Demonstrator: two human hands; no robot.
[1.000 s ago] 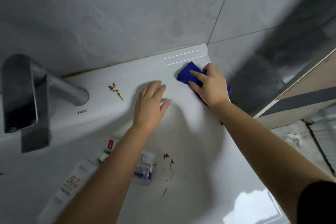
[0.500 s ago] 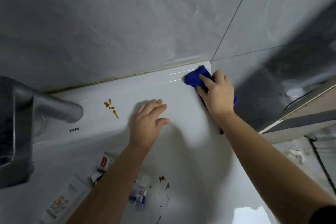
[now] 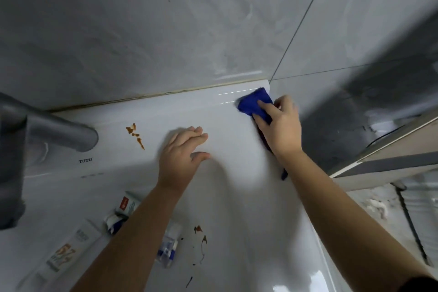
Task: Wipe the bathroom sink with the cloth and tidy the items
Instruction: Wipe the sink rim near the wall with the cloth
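My right hand (image 3: 280, 128) presses a blue cloth (image 3: 254, 103) flat onto the far right corner of the white sink (image 3: 225, 197), beside the wall. A tail of the cloth hangs out below my wrist. My left hand (image 3: 181, 156) rests open on the sink's back ledge, fingers straight, holding nothing. An orange-brown stain (image 3: 135, 134) marks the ledge left of that hand. Dark red-brown spots (image 3: 201, 239) lie in the basin. A crumpled tube (image 3: 122, 211), a long white tube (image 3: 64, 253) and a small clear bottle (image 3: 169, 246) lie in the basin, partly hidden by my left forearm.
A grey metal faucet (image 3: 47, 135) juts out at the left over the basin. Grey tiled walls (image 3: 189, 31) stand behind and to the right of the sink. A cabinet edge (image 3: 391, 156) and floor show at the right.
My right hand has slid the cloth further into the sink's far right corner. My left hand has stayed on the ledge. The view has tilted upward.
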